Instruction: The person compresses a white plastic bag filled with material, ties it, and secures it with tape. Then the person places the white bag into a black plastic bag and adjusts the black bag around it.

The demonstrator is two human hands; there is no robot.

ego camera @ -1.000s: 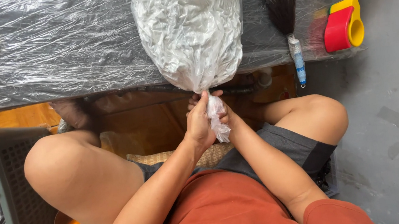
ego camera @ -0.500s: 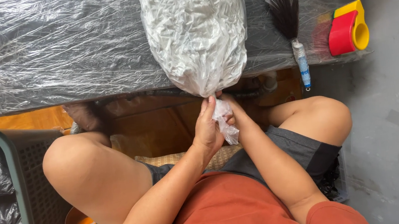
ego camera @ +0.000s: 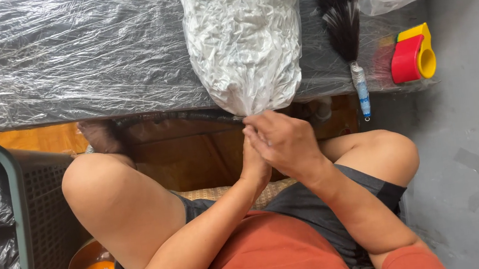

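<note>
Fingers (ego camera: 262,127) of both hands pinched shut on the neck of the white bag (ego camera: 244,39), right hand (ego camera: 285,144) folded over left hand (ego camera: 254,162). Half a second back, loose plastic tail hanging below the palms; now hidden inside the grip, probably wound tight. Bag lying on the film-wrapped table (ego camera: 65,58), neck at its near edge. Duster (ego camera: 341,17) and red-and-yellow tape dispenser (ego camera: 413,55) off to the right.
</note>
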